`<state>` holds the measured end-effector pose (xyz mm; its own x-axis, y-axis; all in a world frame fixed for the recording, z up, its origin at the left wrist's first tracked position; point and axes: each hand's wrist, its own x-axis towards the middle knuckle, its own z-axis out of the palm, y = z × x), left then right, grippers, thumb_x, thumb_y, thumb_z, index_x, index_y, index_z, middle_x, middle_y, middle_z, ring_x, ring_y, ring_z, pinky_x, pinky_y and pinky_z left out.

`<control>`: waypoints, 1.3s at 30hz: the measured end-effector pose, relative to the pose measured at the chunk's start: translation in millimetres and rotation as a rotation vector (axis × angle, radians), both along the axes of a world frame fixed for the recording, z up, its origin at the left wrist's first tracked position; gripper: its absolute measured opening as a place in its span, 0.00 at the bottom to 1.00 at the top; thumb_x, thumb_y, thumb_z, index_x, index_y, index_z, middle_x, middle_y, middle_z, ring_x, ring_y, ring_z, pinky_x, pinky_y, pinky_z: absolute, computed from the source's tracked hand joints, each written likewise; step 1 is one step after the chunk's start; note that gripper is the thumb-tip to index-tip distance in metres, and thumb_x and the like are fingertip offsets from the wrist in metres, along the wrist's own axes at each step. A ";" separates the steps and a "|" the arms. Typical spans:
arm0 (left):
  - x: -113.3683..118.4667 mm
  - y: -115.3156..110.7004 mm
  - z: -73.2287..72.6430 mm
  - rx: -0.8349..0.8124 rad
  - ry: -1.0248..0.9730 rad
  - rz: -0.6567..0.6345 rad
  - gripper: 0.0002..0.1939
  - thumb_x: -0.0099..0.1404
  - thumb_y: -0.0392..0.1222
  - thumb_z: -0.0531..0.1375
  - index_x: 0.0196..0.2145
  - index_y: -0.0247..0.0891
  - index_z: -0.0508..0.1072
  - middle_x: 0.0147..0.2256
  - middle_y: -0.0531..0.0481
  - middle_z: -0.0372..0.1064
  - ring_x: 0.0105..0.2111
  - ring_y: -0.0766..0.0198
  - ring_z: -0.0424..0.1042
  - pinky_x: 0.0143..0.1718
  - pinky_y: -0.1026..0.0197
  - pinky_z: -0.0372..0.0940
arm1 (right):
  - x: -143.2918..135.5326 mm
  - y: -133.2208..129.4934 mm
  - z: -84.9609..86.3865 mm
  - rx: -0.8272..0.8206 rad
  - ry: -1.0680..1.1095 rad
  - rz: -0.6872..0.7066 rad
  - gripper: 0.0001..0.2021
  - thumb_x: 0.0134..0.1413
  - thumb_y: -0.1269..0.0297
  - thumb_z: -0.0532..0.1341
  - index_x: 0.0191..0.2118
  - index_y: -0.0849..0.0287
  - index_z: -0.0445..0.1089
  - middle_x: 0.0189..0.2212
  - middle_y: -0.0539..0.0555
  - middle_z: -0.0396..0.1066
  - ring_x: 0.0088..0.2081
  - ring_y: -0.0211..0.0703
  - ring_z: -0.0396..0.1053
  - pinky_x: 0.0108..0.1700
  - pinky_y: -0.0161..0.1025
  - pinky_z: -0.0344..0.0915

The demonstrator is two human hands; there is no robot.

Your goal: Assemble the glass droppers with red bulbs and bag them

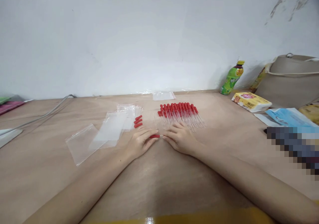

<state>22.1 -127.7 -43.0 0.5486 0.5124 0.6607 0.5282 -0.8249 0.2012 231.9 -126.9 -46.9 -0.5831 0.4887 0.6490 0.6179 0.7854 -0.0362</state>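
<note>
My left hand [144, 139] is closed on a red rubber bulb [155, 136] that lies level between its thumb and fingers. From the bulb's right end a clear glass tube [161, 136] runs into the pinch of my right hand [179, 138], which covers most of the tube. Three loose red bulbs [138, 121] lie just beyond my left hand. Behind my right hand, many glass droppers [178, 112] are laid side by side, red bulbs toward the wall and clear tubes toward me.
Clear zip bags [109, 129] overlap on the left, with another bag [163, 96] near the wall. A grey cable [50, 112] crosses the far left. At right are a green bottle [231, 79], a yellow tissue pack [251, 101], a blue packet [290, 117] and a beige bag [294, 84].
</note>
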 end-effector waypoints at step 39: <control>-36.9 32.7 -0.2 -0.053 0.228 0.767 0.10 0.60 0.48 0.55 0.30 0.41 0.71 0.33 0.47 0.70 0.37 0.53 0.64 0.38 0.50 0.52 | -84.6 63.7 34.6 -0.638 -0.220 -0.654 0.11 0.48 0.68 0.56 0.36 0.65 0.72 0.33 0.65 0.72 0.36 0.47 0.71 0.34 0.36 0.62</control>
